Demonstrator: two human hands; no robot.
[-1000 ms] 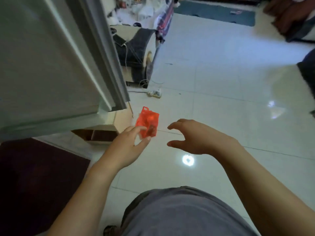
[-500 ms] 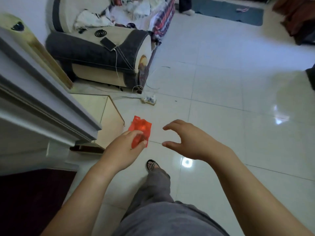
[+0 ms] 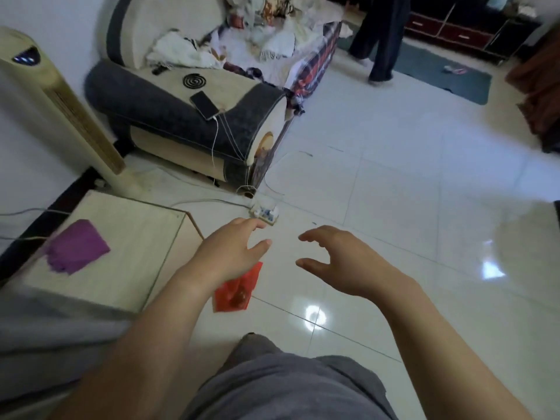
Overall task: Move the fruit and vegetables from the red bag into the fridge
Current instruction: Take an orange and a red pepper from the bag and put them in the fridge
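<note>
The red plastic bag (image 3: 238, 291) lies on the white tiled floor with something dark and round showing through it. My left hand (image 3: 231, 253) hovers over its upper left part with fingers spread, hiding that corner; I cannot tell whether the palm touches it. My right hand (image 3: 342, 262) is held open to the right of the bag, fingers curled and apart, holding nothing. A blurred grey surface (image 3: 36, 331) at the lower left looks like the fridge door's edge; the fridge interior is out of view.
A low cream cabinet (image 3: 127, 237) carries a purple cloth (image 3: 77, 250). A tower fan (image 3: 57, 110) stands behind it. Beyond are a sofa arm (image 3: 181, 116) with a charging phone (image 3: 204, 104), a power strip (image 3: 264, 212) with cables, and a person's legs (image 3: 378, 40).
The fridge door has dropped out to the lower left as my view swung. My left hand has passed over the red bag, which now lies under my wrist. My right hand stays open.
</note>
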